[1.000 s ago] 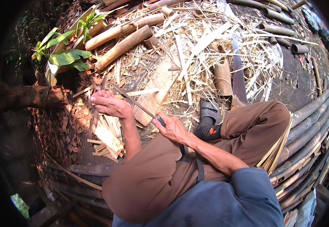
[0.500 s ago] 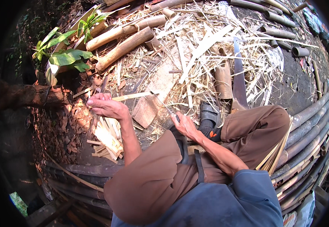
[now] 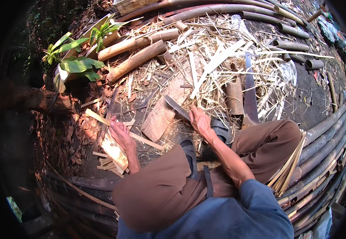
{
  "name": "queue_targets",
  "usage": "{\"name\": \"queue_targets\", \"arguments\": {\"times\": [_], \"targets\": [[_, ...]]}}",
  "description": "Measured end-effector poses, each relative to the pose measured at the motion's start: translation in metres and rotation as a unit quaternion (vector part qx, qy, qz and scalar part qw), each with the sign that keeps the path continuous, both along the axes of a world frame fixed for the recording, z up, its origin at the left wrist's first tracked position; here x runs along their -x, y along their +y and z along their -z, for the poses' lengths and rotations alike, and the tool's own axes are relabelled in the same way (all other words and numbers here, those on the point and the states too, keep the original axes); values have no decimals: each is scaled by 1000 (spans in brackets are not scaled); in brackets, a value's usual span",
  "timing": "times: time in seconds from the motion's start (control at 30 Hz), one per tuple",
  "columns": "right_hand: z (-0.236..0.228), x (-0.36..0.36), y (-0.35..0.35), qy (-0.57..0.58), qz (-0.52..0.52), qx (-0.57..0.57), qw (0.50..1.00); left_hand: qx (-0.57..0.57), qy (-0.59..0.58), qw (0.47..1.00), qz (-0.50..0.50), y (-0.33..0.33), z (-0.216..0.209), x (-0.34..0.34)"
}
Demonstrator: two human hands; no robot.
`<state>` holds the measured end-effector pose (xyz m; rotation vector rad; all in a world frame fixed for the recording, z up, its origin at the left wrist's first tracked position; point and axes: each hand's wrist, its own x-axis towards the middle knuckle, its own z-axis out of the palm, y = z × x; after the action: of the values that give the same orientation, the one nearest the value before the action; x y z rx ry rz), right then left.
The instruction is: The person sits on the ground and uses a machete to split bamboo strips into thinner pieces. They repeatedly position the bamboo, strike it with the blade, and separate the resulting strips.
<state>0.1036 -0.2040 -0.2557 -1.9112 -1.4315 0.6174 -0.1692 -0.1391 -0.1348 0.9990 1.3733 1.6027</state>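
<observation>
My left hand (image 3: 122, 135) is closed round a pale bamboo strip (image 3: 146, 140), which slants from upper left down toward my knee. In my right hand (image 3: 200, 120) is a knife, its dark blade (image 3: 177, 107) pointing up and left over a flat wooden board (image 3: 163, 115); its handle is hidden in my fingers. The blade and the strip are apart. Below my left hand lies a pile of split bamboo pieces (image 3: 115, 153). A bundle of thin strips (image 3: 288, 169) lies beside my right knee.
Bamboo shavings (image 3: 216, 59) litter the ground ahead. A saw (image 3: 250, 87) stands by a cut bamboo tube (image 3: 234, 93). Thick bamboo pieces (image 3: 141, 59) lie at the far left near a leafy plant (image 3: 75, 63). Long bamboo poles (image 3: 320, 131) run along the right.
The strip in my left hand has turned, its right end now lower and nearer my knee. My right hand has moved up and right, bringing the knife blade's flat side into view.
</observation>
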Motion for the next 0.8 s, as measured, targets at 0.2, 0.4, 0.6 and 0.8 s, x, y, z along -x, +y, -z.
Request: {"name": "queue_targets", "arguments": {"times": [0.2,0.4,0.6,0.8], "targets": [[20,-33,84,-31,-4,73,997,67,-160,983,-65,-40,22,34],[22,-34,69,61,68,-53,994,100,-283,948,-108,-39,42,38],[-38,18,-15,95,-57,-48,993,119,-410,904,-6,1,53,11],[-67,36,-30,-38,-282,-64,956,136,-417,898,-24,16,58,-18]]}}
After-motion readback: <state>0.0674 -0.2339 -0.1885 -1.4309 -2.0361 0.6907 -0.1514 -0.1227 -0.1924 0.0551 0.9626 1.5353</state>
